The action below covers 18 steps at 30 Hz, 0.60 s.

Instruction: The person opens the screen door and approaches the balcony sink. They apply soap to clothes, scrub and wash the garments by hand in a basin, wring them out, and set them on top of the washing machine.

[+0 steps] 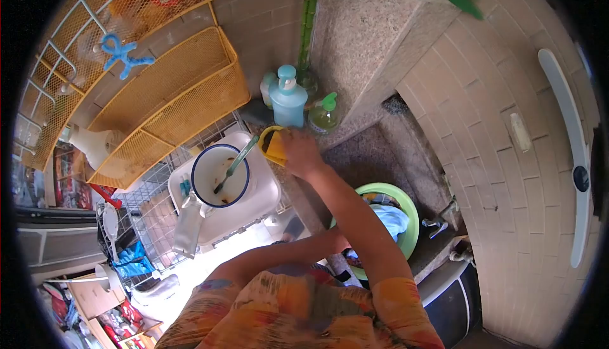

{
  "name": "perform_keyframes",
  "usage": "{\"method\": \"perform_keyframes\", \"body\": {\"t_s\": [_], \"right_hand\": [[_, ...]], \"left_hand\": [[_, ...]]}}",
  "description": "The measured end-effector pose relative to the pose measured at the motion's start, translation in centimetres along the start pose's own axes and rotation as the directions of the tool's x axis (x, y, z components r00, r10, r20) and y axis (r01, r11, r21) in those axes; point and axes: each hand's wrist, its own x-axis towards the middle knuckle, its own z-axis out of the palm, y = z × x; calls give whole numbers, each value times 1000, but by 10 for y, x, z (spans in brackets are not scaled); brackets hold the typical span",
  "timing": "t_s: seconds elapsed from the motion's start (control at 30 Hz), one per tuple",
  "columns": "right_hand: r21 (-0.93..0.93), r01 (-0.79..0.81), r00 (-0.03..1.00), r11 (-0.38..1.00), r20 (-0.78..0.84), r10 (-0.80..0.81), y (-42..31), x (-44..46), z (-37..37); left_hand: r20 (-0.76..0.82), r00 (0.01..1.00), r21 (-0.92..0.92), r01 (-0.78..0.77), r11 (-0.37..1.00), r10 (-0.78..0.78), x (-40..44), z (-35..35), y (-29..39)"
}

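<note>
Head view: the right hand [301, 151] is touching a yellow item [274, 146], finger closure unclear; a blue bottle [288, 103] is standing just beyond. The right forearm [349, 208] is partly covering the left hand [339, 240], grip hidden, beside a green basin [411, 217].

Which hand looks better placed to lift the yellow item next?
Probably the right hand: it is at the yellow item, near the blue bottle. The left hand is by the green basin, partly hidden beneath the right forearm.

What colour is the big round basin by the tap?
The basin is light green, best seen in the head view.
</note>
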Motion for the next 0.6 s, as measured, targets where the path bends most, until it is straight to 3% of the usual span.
{"method": "perform_keyframes", "body": {"t_s": [0.13,0.23,0.27,0.3,0.33,0.4,0.43,0.53,0.6], "right_hand": [[203,-42,999,978,34,36,0,-7,-28],[485,193,949,853,-314,-36,17,-28,-38],[776,75,988,626,-142,58,26,-40,-47],[947,-77,994,311,51,92,31,-55,-69],[971,-233,970,-45,236,65,37,-71,-86],[894,-180,978,-409,206,18,51,-113,-106],[811,-134,985,-570,170,10,58,-134,-114],[736,45,978,-676,105,180,67,-190,-120],[690,132,959,-712,92,267,75,-227,-118]], "left_hand": [[-15,1000,-13,-4,1000,3,0,3,1],[-26,1000,-14,-11,1000,10,-6,3,6],[-22,1000,-17,-15,1000,15,-9,2,9],[-4,1000,-23,-24,999,24,-10,1,9],[21,999,-24,-39,999,39,-10,0,9],[213,973,-27,-87,996,91,1,-26,-2],[247,959,86,-162,983,137,3,-31,-5],[206,956,303,-264,916,207,10,-21,-5],[74,994,95,-90,991,83,16,3,6]]}}
